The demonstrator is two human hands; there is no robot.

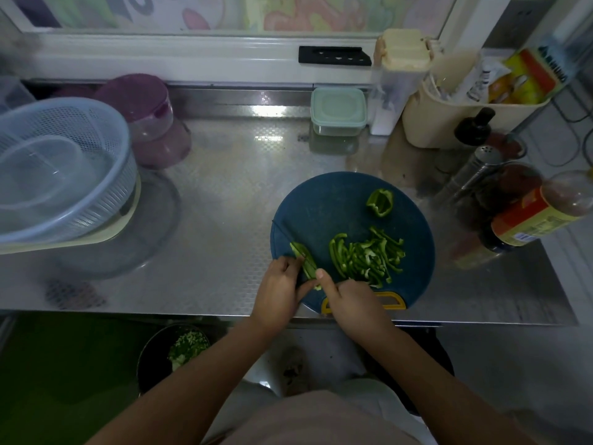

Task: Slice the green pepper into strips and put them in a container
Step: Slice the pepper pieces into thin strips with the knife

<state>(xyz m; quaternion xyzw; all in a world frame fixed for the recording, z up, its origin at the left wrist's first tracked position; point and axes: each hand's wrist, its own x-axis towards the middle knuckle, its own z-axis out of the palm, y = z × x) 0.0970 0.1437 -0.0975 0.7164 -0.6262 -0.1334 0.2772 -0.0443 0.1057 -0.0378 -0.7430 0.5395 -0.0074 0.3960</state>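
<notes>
Fig. Slicing on the round cutting board (321,203). My left hand (277,285) pins a pepper piece (305,261) near the board's left edge, fingertips curled onto it. My right hand (351,305) is closed round the knife (288,240), forefinger stretched towards the blade, which crosses the piece edge-on; the handle is hidden under my palm. Cut strips (365,258) lie heaped just to the right, and one uncut pepper section (380,203) waits at the far side.

To do this well, I should keep the left fingertips tucked back from the blade, step them away evenly after each cut so the widths match the heap, and stay clear of the board's edge. A lidded container (338,110) stands well apart at the counter's back; nothing is in it yet, as far as I can judge.
</notes>
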